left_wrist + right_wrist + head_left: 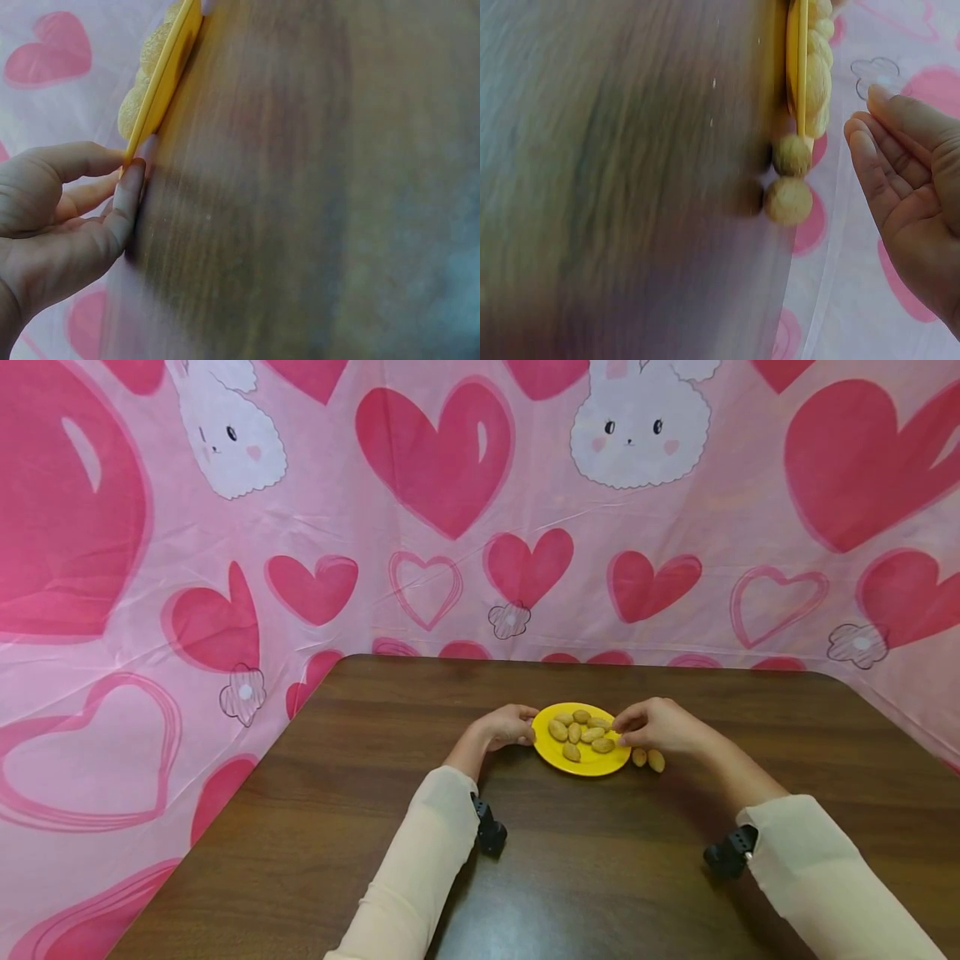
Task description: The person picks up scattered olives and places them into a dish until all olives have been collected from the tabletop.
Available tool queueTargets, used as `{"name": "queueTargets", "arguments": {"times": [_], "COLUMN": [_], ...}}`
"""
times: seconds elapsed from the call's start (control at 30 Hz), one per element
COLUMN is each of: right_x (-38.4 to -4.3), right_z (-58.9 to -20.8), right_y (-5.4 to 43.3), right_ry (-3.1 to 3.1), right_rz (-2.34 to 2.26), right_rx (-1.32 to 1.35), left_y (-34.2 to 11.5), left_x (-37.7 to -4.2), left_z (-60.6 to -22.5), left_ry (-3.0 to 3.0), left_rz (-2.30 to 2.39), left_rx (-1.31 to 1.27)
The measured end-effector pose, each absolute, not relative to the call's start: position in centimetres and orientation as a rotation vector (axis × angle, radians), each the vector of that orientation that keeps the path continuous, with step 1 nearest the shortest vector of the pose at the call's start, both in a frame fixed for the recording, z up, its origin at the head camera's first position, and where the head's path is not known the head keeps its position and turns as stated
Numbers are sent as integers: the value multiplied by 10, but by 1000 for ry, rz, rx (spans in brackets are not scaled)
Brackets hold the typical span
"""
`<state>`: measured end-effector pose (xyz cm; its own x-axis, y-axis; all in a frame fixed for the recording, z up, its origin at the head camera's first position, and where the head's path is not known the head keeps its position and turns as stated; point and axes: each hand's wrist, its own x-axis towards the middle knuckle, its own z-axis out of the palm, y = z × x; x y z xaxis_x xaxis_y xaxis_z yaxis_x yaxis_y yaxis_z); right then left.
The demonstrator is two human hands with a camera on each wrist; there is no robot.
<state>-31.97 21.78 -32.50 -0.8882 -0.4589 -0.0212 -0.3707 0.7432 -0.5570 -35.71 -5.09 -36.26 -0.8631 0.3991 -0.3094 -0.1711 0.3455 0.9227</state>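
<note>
A yellow plate [558, 762] lies on the table, with several tan, oval, nut-like pieces [573, 732] on it. My left hand [507, 727] pinches the plate's left rim; the left wrist view shows the thumb and fingers [75, 217] on either side of that edge. Over the plate's right rim is my right hand [663, 727], and in the right wrist view that hand [919, 172] has a gap between thumb and fingers and nothing in it. Two more nut-like pieces [656, 761] lie on the table just right of the plate, below the right hand.
The brown wooden table [360, 810] extends around the plate. Behind it hangs a pink cloth [337, 510] printed with hearts and rabbits. Each wrist carries a small black camera [491, 831].
</note>
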Motion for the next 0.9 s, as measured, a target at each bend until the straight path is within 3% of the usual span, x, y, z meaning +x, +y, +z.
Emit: {"name": "queueTargets", "arguments": {"times": [0.9], "right_x": [-314], "right_z": [-332], "right_y": [254], "right_ry": [2810], "right_rz": [-789], "right_rx": [-592], "left_y": [-49], "left_x": [-358], "left_z": [-365], "left_ry": [2098], "left_rz": [1573], "left_rx": [214]}}
